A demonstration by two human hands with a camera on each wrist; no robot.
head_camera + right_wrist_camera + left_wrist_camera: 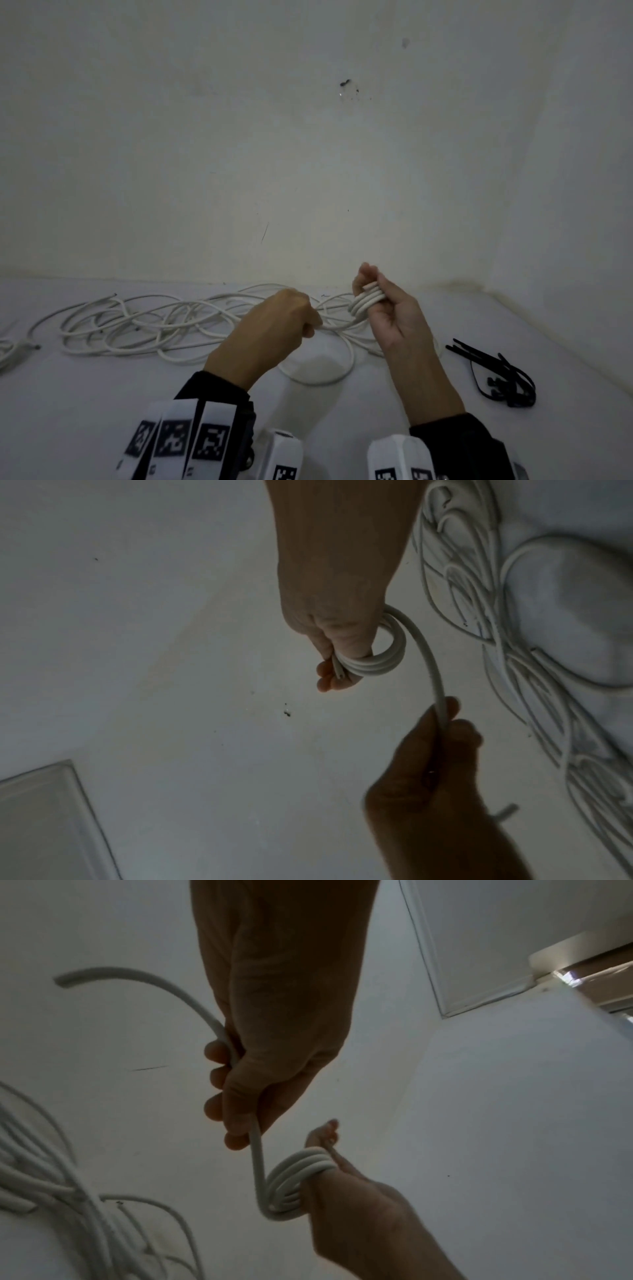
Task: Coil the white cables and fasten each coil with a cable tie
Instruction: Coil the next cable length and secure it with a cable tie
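My right hand (373, 301) is raised above the surface with a small coil of white cable (366, 299) wound in several turns round its fingers; the same coil (373, 661) shows in the right wrist view, with the cable's cut end under the thumb. My left hand (301, 322) grips the running strand (257, 1161) of that cable in a fist, just left of the coil (294, 1183). A loose tangle of white cable (147, 325) lies on the white surface to the left. Black cable ties (500, 373) lie in a bunch to the right.
A white wall (308, 154) rises right behind the cables. Another bit of white cable (10, 353) lies at the far left edge. A loop of cable (318, 366) rests on the surface between my forearms.
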